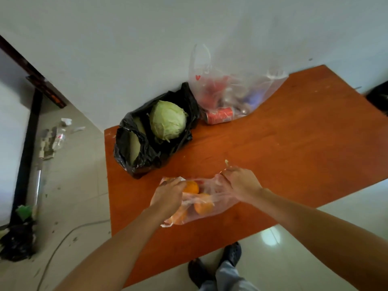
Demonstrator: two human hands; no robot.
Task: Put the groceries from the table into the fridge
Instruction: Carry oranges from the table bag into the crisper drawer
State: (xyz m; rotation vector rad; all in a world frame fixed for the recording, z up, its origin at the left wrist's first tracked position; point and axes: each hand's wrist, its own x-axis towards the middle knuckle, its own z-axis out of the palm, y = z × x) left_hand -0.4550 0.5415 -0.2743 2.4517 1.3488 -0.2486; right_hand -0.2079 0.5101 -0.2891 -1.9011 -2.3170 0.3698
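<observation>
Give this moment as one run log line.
left hand: grips clear bag | right hand: grips clear bag | oranges: inside clear bag, on table | cabbage: in black bag

Orange-brown wooden table (294, 143), back edge against a plain white wall (126, 38) with a few dark specks. Left of the table, pale glossy floor tiles (84, 175), stained and scuffed. Farther left of the table, a black upright post (27, 154) and a dark reddish wooden frame (31, 66) slanting up the wall. On the floor left of the table: a clear plastic bottle (59, 139), scraps of litter, a grey cable (63, 238), a crumpled black bag (16, 242). Below the table's near edge, a soft bright reflection (270, 240) on the tiles.
</observation>
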